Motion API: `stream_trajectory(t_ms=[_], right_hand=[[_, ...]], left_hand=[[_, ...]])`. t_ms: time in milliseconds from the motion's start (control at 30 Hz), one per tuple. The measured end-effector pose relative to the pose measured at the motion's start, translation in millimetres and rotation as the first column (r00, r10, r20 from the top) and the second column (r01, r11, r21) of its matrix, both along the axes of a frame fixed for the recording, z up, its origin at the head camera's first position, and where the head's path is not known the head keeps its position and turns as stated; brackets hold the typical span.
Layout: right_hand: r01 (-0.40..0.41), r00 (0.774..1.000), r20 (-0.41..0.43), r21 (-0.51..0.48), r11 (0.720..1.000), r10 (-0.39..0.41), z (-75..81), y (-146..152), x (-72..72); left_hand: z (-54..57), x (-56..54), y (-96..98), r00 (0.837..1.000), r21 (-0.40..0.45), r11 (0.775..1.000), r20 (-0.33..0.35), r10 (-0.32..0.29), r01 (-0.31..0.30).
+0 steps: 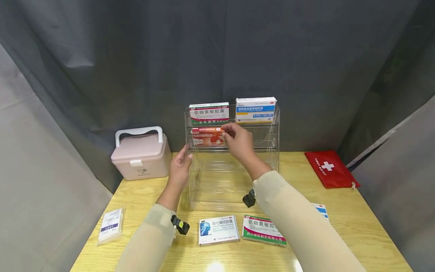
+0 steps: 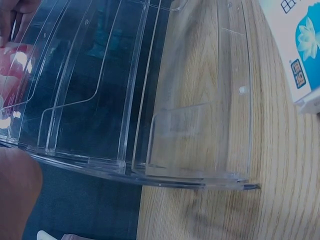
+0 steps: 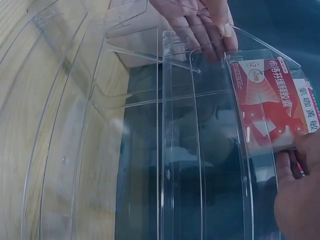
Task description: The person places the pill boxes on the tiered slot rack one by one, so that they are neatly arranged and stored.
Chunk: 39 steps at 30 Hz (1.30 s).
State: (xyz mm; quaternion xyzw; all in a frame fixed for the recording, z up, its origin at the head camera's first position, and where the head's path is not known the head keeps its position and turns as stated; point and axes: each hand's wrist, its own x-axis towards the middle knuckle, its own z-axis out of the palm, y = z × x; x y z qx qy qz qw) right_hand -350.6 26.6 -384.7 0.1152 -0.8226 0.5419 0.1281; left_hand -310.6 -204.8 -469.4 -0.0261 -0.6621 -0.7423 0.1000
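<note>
A red-and-white medicine box [image 1: 208, 136] stands on the second tier of a clear acrylic display rack [image 1: 224, 206], toward its left side. My right hand [image 1: 239, 141] pinches the box's right end between thumb and fingers. In the right wrist view the box [image 3: 265, 100] sits behind the tier's clear front lip. My left hand [image 1: 179, 166] holds the rack's left side edge, its thumb and fingers on either side of the panel. On the top tier stand a green-and-white medicine box [image 1: 209, 114] and a blue-and-white medicine box [image 1: 255, 110].
A pink medicine case [image 1: 141, 155] stands left of the rack, and a red first aid pouch [image 1: 329, 169] lies to the right. In front lie a blue-and-white box [image 1: 219, 230], a green-and-white box [image 1: 263, 229] and, farther left, a white pack [image 1: 110, 225]. Another box [image 1: 321, 209] shows behind the right sleeve.
</note>
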Motion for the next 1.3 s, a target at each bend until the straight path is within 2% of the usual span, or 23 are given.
stream_trajectory(t_ms=[300,467,567,700,833,967,1067,1133,1200,1300], right_hand=[[-0.054,0.998,-0.042,0.035,0.998,0.056,-1.4,7,3.9],[-0.028,0.995,-0.092,0.045,0.999,0.032,-1.2,27,13.2],[-0.018,0.989,-0.147,0.070,0.997,0.029,-1.9,46,24.4],[-0.001,0.976,-0.217,0.143,0.990,0.032,-6.4,81,48.2],[0.016,0.972,-0.231,0.205,0.979,0.032,-16.1,126,73.7],[0.049,0.991,-0.135,0.318,0.947,-0.006,-33.9,182,100.7],[0.016,1.000,0.013,0.461,0.887,-0.025,-57.3,226,115.2],[-0.035,0.994,0.103,0.540,0.841,-0.025,-77.8,254,119.6],[-0.094,0.980,0.197,0.592,0.800,-0.031,-97.4,277,122.8],[-0.153,0.955,0.292,0.637,0.755,-0.053,-123.1,302,129.3]], left_hand=[[-1.2,-1.6,0.6,1.000,0.042,0.999,-0.029,-0.009,0.010],[-1.8,-3.1,0.5,0.999,0.041,0.999,-0.034,-0.002,0.004],[-2.3,-3.5,0.1,0.999,0.037,0.999,-0.033,0.001,0.000],[-2.6,-3.3,-0.1,1.000,0.022,1.000,-0.029,0.010,-0.009],[-2.6,-1.7,0.9,1.000,0.000,1.000,-0.018,0.016,-0.016],[-3.3,1.4,4.7,1.000,0.004,1.000,-0.002,0.005,-0.005],[-3.8,2.1,5.1,1.000,-0.004,1.000,0.018,0.006,-0.006],[-4.4,1.4,4.1,1.000,-0.017,1.000,0.021,0.019,-0.019],[-4.2,0.7,2.7,0.999,-0.031,0.999,0.015,0.032,-0.032],[-5.0,-0.5,2.0,1.000,-0.026,0.999,-0.001,0.028,-0.028]])
